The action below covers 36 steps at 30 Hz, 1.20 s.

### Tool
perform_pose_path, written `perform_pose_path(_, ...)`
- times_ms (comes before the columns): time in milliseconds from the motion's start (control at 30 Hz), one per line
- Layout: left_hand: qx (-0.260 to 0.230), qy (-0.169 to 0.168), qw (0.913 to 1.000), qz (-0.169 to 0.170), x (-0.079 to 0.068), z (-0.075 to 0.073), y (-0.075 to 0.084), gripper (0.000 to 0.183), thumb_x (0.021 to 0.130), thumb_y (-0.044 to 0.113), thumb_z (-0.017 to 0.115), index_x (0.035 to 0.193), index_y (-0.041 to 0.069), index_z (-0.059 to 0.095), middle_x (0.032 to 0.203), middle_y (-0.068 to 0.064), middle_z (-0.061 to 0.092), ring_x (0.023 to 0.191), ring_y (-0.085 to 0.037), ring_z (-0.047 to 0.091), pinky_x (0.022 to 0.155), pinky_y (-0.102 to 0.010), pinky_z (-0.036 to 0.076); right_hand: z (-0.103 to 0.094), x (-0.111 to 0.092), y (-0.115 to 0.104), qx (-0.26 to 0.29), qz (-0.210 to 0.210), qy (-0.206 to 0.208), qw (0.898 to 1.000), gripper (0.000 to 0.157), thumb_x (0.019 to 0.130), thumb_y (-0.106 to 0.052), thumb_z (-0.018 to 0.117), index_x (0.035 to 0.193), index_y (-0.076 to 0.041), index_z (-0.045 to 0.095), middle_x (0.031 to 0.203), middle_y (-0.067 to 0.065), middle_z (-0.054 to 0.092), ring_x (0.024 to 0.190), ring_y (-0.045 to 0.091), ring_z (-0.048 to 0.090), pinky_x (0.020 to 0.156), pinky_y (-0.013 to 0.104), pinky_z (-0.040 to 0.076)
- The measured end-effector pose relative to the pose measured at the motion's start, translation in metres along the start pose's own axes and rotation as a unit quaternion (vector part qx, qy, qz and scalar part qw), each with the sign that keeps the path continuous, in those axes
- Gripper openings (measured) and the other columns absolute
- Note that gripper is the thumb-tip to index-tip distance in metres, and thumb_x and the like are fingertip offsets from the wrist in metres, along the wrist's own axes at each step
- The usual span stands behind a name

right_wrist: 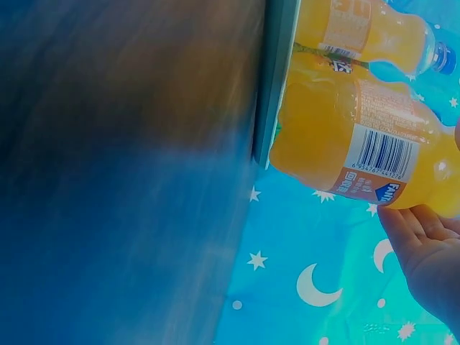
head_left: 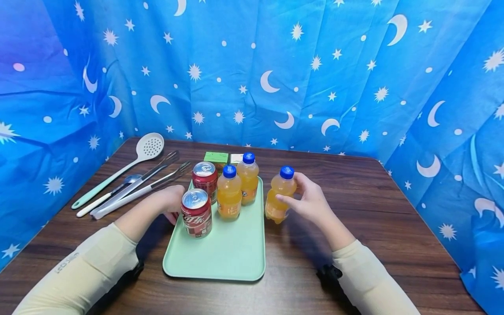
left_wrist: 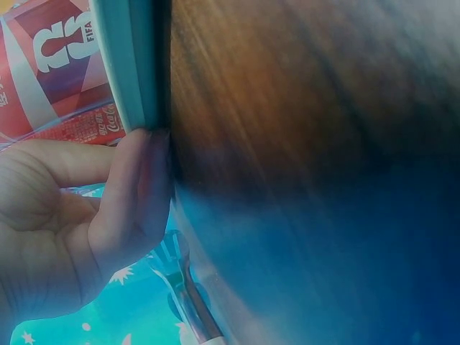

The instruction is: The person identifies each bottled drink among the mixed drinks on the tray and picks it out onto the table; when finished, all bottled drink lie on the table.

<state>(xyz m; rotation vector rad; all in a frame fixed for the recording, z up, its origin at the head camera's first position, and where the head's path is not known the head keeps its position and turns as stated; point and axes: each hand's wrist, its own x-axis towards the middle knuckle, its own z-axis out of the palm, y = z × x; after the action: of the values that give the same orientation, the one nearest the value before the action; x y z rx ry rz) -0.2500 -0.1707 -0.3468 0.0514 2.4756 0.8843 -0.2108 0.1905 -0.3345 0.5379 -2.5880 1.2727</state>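
My right hand (head_left: pixel 311 199) holds an orange Fanta bottle (head_left: pixel 276 205) with a blue cap, thumb and fingers on either side. The bottle leans slightly beside the right edge of a light green tray (head_left: pixel 220 260). In the right wrist view, the barcode label (right_wrist: pixel 381 151) faces the camera and the base overlaps the tray's rim. At the tray's left edge, my left hand (left_wrist: pixel 86 215) pinches the rim. On the tray stand two red soda cans, a near one (head_left: pixel 196 218) and a far one (head_left: pixel 205 177), plus two more orange bottles, one nearer (head_left: pixel 229 194) and one behind (head_left: pixel 247 175).
To the left lie a slotted spoon (head_left: pixel 149 146), tongs (head_left: pixel 134 179) and other long-handled utensils on the wooden table (head_left: pixel 354 205). Behind the tray are a green box (head_left: pixel 216 157) and a small white packet (head_left: pixel 236 158). A blue star-patterned cloth (head_left: pixel 236 74) hangs around the table.
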Motion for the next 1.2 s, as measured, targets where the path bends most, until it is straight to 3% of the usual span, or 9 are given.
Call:
perform_pose_path(700, -0.003, -0.003, 1.0000, 0.005, -0.003, 0.000, 0.001, 0.023, 0.075, -0.012, 0.065, 0.091, -0.006, 0.050, 0.075, -0.020, 0.060, 0.058, -0.030, 0.064, 0.051, -0.037, 0.060, -0.001, 0.006, 0.010, -0.002, 0.000, 0.046, 0.999, 0.056, 0.081, -0.035, 0.074, 0.123, -0.009, 0.050, 0.111, 0.007, 0.062, 0.101, 0.023, 0.060, 0.088, 0.041, 0.054)
perform_pose_path(1200, -0.003, -0.002, 1.0000, 0.003, -0.002, 0.000, 0.000, 0.023, 0.075, -0.012, 0.064, 0.091, -0.006, 0.049, 0.075, -0.020, 0.060, 0.060, -0.030, 0.064, 0.051, -0.037, 0.060, -0.003, 0.012, 0.019, 0.028, 0.032, 0.068, 0.997, 0.057, 0.080, -0.034, 0.075, 0.124, -0.007, 0.050, 0.114, 0.010, 0.060, 0.102, 0.025, 0.059, 0.089, 0.042, 0.053)
